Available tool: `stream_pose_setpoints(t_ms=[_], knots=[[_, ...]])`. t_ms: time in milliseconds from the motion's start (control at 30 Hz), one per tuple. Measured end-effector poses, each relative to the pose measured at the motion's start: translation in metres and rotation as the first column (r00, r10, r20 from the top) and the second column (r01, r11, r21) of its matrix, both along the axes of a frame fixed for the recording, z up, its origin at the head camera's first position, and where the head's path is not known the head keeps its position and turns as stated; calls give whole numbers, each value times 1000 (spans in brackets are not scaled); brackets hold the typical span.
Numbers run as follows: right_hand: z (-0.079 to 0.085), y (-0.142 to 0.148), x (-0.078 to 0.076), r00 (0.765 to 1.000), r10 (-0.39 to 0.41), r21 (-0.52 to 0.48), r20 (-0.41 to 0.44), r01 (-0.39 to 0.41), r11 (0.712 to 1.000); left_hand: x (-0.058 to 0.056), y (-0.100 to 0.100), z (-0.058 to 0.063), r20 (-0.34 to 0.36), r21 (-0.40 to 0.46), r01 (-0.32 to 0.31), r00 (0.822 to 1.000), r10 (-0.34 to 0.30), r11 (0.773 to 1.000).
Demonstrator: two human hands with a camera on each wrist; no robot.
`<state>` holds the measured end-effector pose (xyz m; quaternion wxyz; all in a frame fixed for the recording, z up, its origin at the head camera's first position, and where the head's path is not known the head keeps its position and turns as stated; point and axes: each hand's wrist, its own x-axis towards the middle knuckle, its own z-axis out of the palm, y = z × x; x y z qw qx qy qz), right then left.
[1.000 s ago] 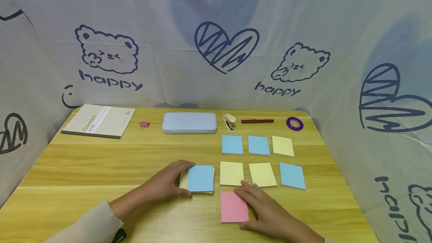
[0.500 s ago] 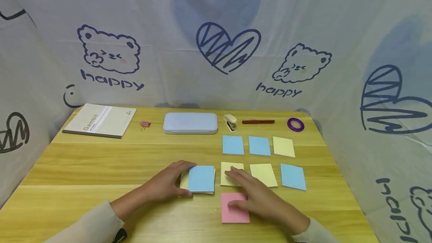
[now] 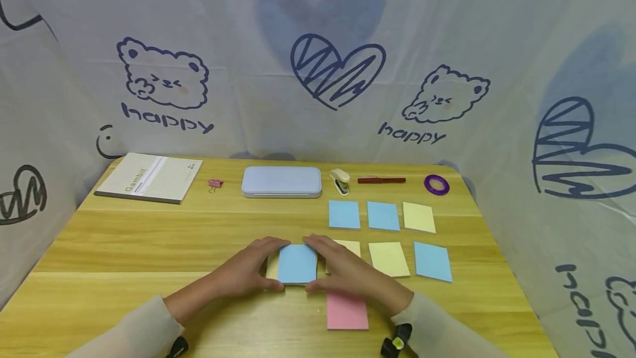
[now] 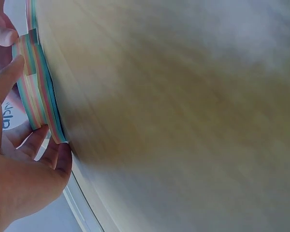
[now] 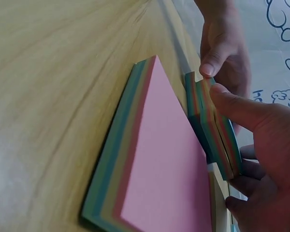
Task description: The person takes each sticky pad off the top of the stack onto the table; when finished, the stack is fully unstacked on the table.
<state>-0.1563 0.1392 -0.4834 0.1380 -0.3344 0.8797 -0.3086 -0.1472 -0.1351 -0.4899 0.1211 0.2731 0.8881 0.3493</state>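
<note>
A stack of sticky note pads [image 3: 297, 265] lies on the table at front centre, blue on top, with a yellow pad showing at its left side. My left hand [image 3: 244, 269] grips it from the left, thumb at the near edge and fingers at the far edge. From the right, my right hand [image 3: 350, 272] holds the same stack, thumb and fingers at its two right corners. Striped, many-coloured pad edges [image 4: 36, 92] show in the left wrist view. A pink-topped sticky note pad [image 5: 164, 159] lies under my right wrist, partly covered in the head view.
Blue and yellow sticky notes [image 3: 389, 259] lie in two rows to the right. Along the back are a notebook [image 3: 149, 178], a pink binder clip [image 3: 216, 184], a pale case [image 3: 281, 182], a small stapler [image 3: 340, 181], a dark red pen [image 3: 381, 180] and a purple tape roll [image 3: 436, 185].
My right hand has left the pink pad, crossed leftward over the yellow notes and taken hold of the stack's right side. My left hand keeps its grip in the same place.
</note>
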Motion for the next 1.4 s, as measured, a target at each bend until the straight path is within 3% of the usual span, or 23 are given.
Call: stream_pose_setpoints(t_ms=[600, 833, 1100, 1400], knots=[[-7, -10, -2, 1000, -20, 14, -19, 20, 1000, 0, 0, 4, 2, -3, 6, 1000, -6, 1000], [-1, -3, -2, 999, -11, -12, -38, 11, 1000, -1, 0, 4, 0, -5, 2, 1000, -2, 1000], [6, 26, 7, 999, -21, -2, -39, 21, 1000, -2, 0, 3, -20, -12, 15, 1000, -15, 1000], [12, 82, 32, 995, -100, -6, -19, 100, 995, -2, 2, 4, -30, -28, 9, 1000, -10, 1000]])
